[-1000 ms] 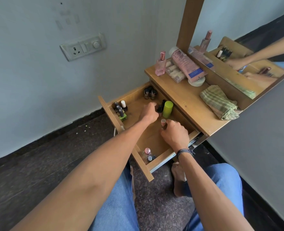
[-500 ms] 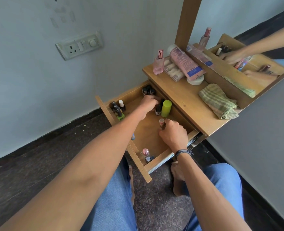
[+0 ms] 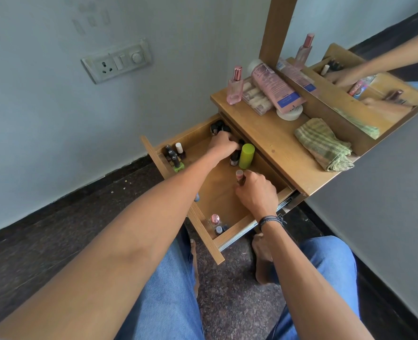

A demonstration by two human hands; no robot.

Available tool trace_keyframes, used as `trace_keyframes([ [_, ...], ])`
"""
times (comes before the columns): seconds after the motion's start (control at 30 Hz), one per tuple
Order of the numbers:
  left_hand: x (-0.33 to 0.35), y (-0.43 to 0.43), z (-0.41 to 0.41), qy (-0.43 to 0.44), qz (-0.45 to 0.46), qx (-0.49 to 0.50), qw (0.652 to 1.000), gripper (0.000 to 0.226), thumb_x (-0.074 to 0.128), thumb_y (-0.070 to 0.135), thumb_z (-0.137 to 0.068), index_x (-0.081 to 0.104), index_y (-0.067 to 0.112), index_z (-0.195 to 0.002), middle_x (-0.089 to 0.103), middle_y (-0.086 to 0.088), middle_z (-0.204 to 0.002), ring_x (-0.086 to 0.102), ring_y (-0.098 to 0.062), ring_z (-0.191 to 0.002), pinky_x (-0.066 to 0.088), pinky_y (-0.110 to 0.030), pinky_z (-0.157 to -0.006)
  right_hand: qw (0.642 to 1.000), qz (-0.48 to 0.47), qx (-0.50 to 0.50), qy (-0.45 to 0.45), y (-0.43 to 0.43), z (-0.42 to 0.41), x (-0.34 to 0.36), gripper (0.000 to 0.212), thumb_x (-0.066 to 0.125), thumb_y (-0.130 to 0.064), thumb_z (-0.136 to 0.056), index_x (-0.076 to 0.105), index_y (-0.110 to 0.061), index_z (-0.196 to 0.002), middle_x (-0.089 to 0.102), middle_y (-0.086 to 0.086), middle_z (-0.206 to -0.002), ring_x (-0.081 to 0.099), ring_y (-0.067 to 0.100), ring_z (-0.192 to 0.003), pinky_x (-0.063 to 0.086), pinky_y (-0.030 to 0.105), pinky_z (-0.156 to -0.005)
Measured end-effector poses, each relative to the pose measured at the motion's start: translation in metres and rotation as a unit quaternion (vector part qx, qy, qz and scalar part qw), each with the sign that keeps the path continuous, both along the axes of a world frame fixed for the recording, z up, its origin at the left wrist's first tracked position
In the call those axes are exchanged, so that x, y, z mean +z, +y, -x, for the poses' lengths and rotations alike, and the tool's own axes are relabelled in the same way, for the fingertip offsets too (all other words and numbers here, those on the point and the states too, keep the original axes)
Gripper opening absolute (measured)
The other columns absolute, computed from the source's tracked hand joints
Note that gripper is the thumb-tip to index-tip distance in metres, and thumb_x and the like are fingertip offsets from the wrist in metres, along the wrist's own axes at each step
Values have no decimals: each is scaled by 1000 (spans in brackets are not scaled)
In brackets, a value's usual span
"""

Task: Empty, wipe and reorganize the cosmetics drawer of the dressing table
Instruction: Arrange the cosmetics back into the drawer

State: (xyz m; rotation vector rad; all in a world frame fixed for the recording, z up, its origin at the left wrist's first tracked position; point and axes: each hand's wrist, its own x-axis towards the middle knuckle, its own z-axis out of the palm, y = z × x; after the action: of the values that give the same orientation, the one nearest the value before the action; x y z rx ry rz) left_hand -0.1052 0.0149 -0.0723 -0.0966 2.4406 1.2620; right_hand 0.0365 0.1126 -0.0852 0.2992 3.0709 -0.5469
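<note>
Now right hand (image 3: 255, 192) grips one pink-capped bottle (image 3: 239, 174); left hand (image 3: 222, 144) grip unclear.

The wall (image 3: 43, 119) ahead of me is pale blue-grey, softly and evenly lit, with a white switch plate (image 3: 116, 60) on it. A dark skirting (image 3: 55, 208) runs along its foot, above a dark speckled stone floor (image 3: 43, 261). To my right a wooden table (image 3: 274, 146) stands against a grey side wall (image 3: 387, 204), a wood-framed mirror (image 3: 350, 20) rising above it.
</note>
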Motion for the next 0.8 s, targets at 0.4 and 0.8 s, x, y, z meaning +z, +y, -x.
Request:
trace_keyframes([
  [0.4, 13, 3, -9, 142, 140, -33, 979, 22, 61, 19, -91, 70, 14, -110, 68, -13, -116, 63, -36, -110, 54, -38, -86, 1000, 10, -1, 6, 0, 0, 1, 29, 46, -35, -99, 66, -14, -102, 71, 11, -99, 69, 36, -83, 58, 46, -73],
  [0.8, 19, -64, -38, 231, 273, 3, 934, 25, 67, 24, -95, 69, 9, -114, 73, -12, -104, 71, -30, -93, 61, -38, -70, 1000, 11, 0, -8, 0, -1, 4, 24, 51, -34, -94, 65, -16, -102, 71, 9, -99, 68, 35, -82, 58, 44, -72],
])
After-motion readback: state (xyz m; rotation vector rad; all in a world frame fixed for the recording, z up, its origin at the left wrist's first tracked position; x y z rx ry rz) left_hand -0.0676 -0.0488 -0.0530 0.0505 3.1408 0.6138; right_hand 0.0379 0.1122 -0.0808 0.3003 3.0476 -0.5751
